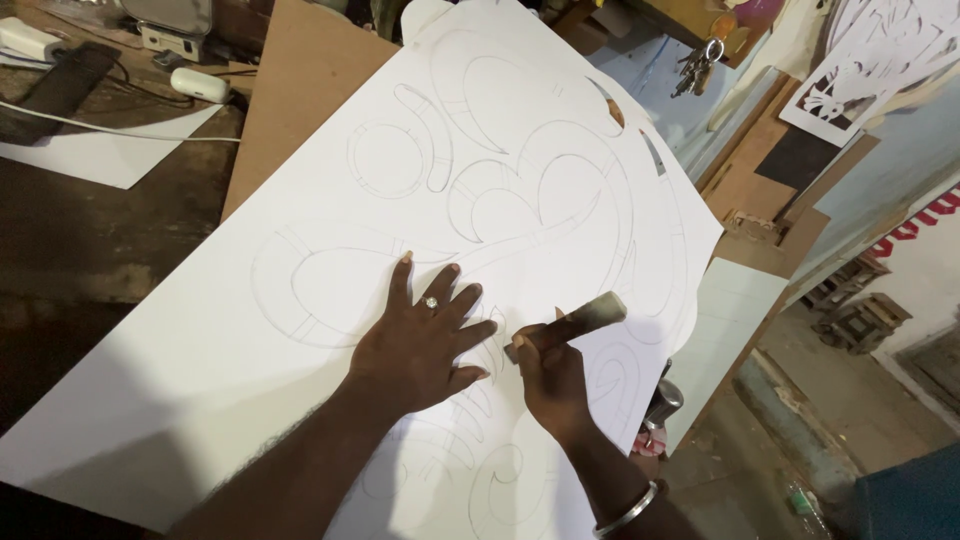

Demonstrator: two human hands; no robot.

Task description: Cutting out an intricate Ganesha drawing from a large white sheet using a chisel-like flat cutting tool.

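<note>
A large white sheet [480,180] with curling pencil-drawn shapes lies over a brown board [300,80]. My left hand [425,335], a ring on one finger, presses flat on the sheet with fingers spread. Just right of it, my right hand [548,375] grips a short wooden-handled cutting tool [585,315], its tip down on the sheet near my left thumb. A metal bangle [628,510] circles my right wrist.
A dark workbench [90,240] at the left carries a white paper [110,150], cables and small white devices [200,85]. Boards and a cut-out paper stencil [870,60] lean at the right. Keys [700,60] hang above. The floor [850,400] lies lower right.
</note>
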